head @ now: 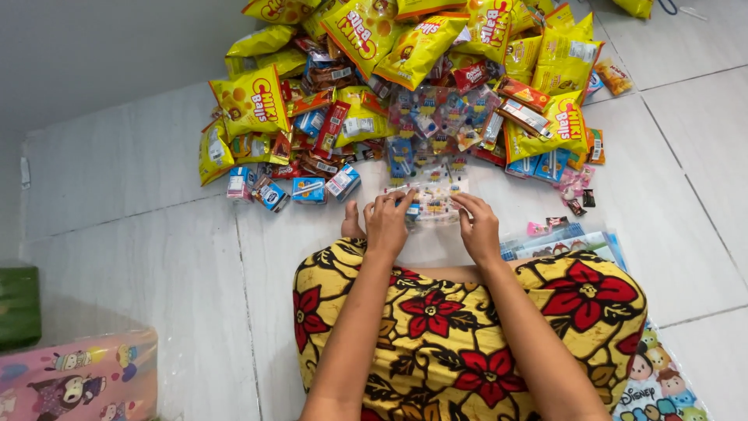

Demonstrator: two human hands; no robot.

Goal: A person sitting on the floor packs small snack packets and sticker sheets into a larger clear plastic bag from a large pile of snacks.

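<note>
I sit on a white tiled floor in a yellow, red-flowered garment. Both hands hold a clear plastic bag filled with small snack items, lying on the floor in front of my knees. My left hand grips its left edge, fingers curled over the top. My right hand grips its right edge. Beyond the bag lies a big pile of snacks: yellow chip bags, small drink cartons and several similar filled clear bags.
A stack of flat clear bags lies at my right knee, with small pink candies nearby. A cartoon-printed bag is at lower right, a pink cartoon box at lower left, a green object at left edge.
</note>
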